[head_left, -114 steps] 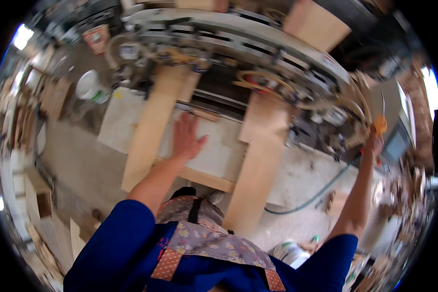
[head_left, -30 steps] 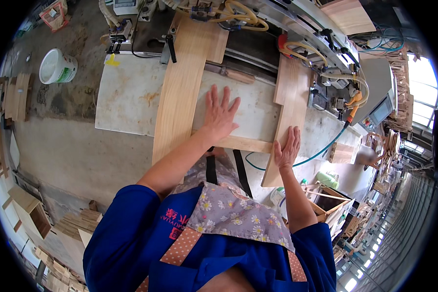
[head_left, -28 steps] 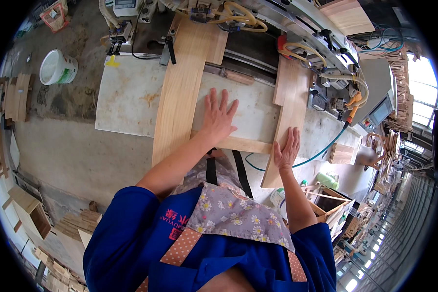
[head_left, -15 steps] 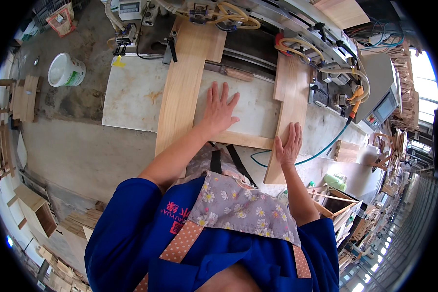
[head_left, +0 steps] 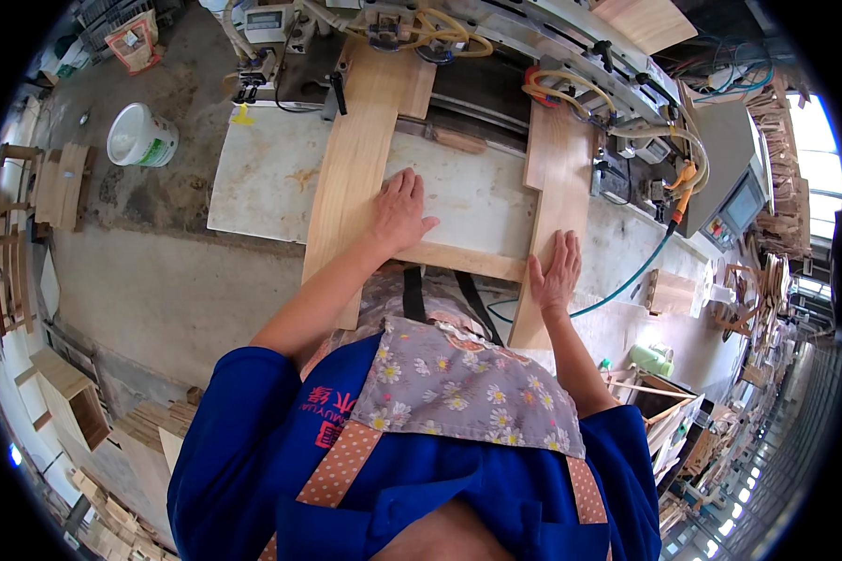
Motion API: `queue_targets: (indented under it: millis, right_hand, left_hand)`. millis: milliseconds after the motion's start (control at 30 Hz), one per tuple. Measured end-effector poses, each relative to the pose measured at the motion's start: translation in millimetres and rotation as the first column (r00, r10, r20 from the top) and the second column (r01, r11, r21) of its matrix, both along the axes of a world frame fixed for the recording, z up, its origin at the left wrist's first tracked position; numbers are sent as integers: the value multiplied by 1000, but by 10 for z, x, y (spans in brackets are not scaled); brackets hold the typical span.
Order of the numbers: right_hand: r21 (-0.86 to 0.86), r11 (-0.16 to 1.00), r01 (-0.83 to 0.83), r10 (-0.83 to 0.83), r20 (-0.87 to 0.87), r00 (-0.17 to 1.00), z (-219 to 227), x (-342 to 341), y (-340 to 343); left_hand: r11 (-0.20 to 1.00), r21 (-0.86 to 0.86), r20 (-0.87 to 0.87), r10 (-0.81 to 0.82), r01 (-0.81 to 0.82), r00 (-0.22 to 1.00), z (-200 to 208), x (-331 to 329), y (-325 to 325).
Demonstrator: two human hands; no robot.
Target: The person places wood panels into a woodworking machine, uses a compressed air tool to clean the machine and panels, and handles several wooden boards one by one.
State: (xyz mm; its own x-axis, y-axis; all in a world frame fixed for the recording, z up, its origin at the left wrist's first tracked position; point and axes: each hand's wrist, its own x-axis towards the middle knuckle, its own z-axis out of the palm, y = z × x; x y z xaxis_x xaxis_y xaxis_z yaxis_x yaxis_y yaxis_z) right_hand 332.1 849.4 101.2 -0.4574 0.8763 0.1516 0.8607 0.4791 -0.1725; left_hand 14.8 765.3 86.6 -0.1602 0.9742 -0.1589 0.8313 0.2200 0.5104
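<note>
A long pale wooden board (head_left: 348, 178) lies lengthwise on the left, its far end under the machine's clamps. On the right a second board (head_left: 561, 173), with a step in its left edge, lies much the same way. A narrow wooden strip (head_left: 468, 261) spans the gap between them near my body. My left hand (head_left: 400, 213) is open, its fingertips at the left board's right edge, over the near side of the gap. Flat along the near part of the right board rests my right hand (head_left: 556, 269), fingers stretched out, holding nothing.
Beyond the boards stands a machine with a metal beam (head_left: 524, 33), yellowish hoses and a black clamp lever (head_left: 337, 93). The boards rest on a stained white tabletop (head_left: 262, 178). A control box (head_left: 734, 201) and teal hose (head_left: 627, 283) are right; a white bucket (head_left: 142, 136) stands left.
My left hand has moved left and slightly nearer me, from the middle of the gap to the left board's edge, its fingers closer together. My right hand stays on the right board.
</note>
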Motion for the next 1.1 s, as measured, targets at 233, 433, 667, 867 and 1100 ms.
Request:
queue_targets:
  millis: [233,433,667,867,1100]
  right_hand:
    - [14,1000,-8,8,0,1000,-2,8,-11]
    - [9,1000,-4,4,-7,1000,3,26,-18]
    - [23,1000,0,1,-27,1000,17,2,-22]
    - [-199,964,-178,147,-162,976,200,-499,208]
    - [-134,913,-384,375,-88,923,138,-1887,669]
  left_hand:
    - [991,133,-206,22,6,978,-86,32,84]
    - [991,109,-221,-46,72,974,-118,-5,44]
    - [992,-10,-20,-125,125,992,55,-61,16]
    - [932,285,-253,297,-223,921,64,-386,-41]
    - [904,226,-258,414,-362,873,40,-488,-90]
